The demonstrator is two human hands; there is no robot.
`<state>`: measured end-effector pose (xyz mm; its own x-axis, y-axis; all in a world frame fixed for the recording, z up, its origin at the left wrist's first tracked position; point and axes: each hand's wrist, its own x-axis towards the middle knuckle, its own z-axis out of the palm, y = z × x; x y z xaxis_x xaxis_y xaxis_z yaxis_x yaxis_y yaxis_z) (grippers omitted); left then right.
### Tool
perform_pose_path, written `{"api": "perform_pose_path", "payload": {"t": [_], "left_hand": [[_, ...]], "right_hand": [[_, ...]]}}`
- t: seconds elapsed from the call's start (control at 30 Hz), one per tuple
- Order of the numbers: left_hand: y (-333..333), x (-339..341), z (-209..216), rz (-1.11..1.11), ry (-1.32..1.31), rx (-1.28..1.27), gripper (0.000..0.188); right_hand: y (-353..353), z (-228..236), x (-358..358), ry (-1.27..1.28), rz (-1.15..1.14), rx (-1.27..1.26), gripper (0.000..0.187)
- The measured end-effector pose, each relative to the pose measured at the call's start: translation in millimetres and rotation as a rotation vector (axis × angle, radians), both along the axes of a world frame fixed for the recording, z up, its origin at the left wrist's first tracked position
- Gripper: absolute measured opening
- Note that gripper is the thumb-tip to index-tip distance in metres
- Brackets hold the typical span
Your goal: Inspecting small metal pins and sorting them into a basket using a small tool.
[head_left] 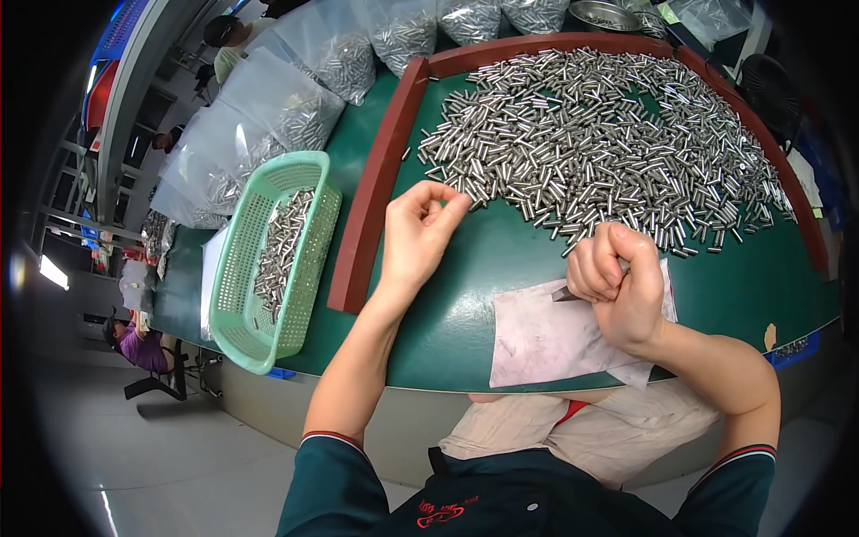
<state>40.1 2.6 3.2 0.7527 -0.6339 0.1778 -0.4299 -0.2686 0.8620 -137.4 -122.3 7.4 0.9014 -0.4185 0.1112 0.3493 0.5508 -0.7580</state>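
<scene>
A: Left hand?
B: One left hand [417,234], palm side partly turned up. Thumb and index fingertips drawn together, other fingers bent; whether anything sits between the tips, I cannot tell.

A: Right hand?
B: One right hand [619,279], fingers curled into the palm, thumb folded over. A dark grey, flat-ended piece [564,294] shows just left of the curled fingers; gripped or lying beneath, I cannot tell.

A: Main stock, and where?
B: Short, cylindrical, silver-coloured metal pins [582,143], one broad heap, loose. Near edge just beside the left fingertips and directly beyond the right knuckles; bulk beyond and between both sets of fingers, spreading to the right.

A: Surface and border?
B: Dark-green, glossy tabletop [438,313], under both hands. Reddish-brown, straight-edged border [376,197]: one bar left of the left fingers, others curving round the far side and right of the heap.

A: Under the right fingers?
B: One pale, pinkish-white, smudged sheet [541,345], flat, running nearer the body and to the left.

A: Containers?
B: One light-green, perforated plastic basket [313,259], oblong, left of the left fingers past the bar, holding more pins. Several clear plastic bags [242,98], part-filled with pins, farther off, beyond the basket. One round metal bowl [608,16], far beyond the right fingers, behind the border.
</scene>
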Motion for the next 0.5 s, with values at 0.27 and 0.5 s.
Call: {"api": "perform_pose_path", "payload": {"t": [0.27, 0.5], "left_hand": [[-15.6, -10.9, -7.4, -0.060, -0.472, 0.179, 0.016], [-3.0, -9.5, 5.8, -0.292, 1.041, -0.286, 0.007]], "right_hand": [[-0.9, 1.5, 1.0, -0.004, 0.003, 0.010, 0.036], [-1.0, -0.1, -0.4, 0.008, 0.009, 0.033, 0.037]]}}
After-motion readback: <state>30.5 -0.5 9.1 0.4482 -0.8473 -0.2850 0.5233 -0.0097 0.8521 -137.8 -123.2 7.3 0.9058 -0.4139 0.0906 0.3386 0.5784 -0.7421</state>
